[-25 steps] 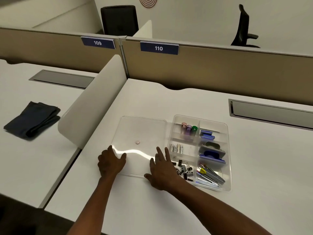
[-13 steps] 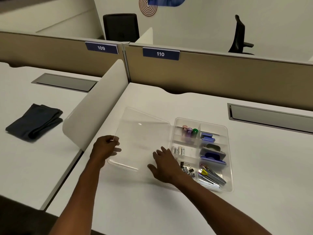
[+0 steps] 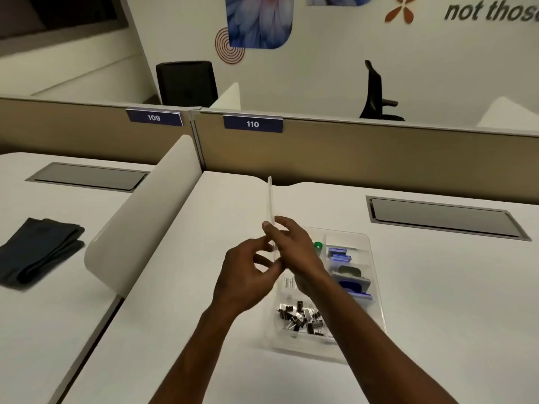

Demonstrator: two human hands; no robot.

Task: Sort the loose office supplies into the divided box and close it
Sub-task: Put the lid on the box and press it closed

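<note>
The clear divided box (image 3: pixel 376 290) sits on the white desk, holding black binder clips (image 3: pixel 300 317), blue and grey items (image 3: pixel 350 279) and a green-capped piece (image 3: pixel 318 245). Its clear lid (image 3: pixel 270 199) stands almost upright on the box's left edge, seen edge-on. My left hand (image 3: pixel 245 278) holds the lid's near edge from the left with curled fingers. My right hand (image 3: pixel 291 252) lies against the lid from the right, thumb at its top, and hides part of the box's left compartments.
A curved white divider (image 3: pixel 140 217) stands left of the box. A folded dark cloth (image 3: pixel 38 252) lies on the neighbouring desk. Grey cable hatches (image 3: pixel 443 217) are set into the desktops, and a beige partition (image 3: pixel 350 158) runs along the back.
The lid has swung up from lying flat on the desk to nearly vertical. Both hands rose with it and came together at its edge. The camera tilted up.
</note>
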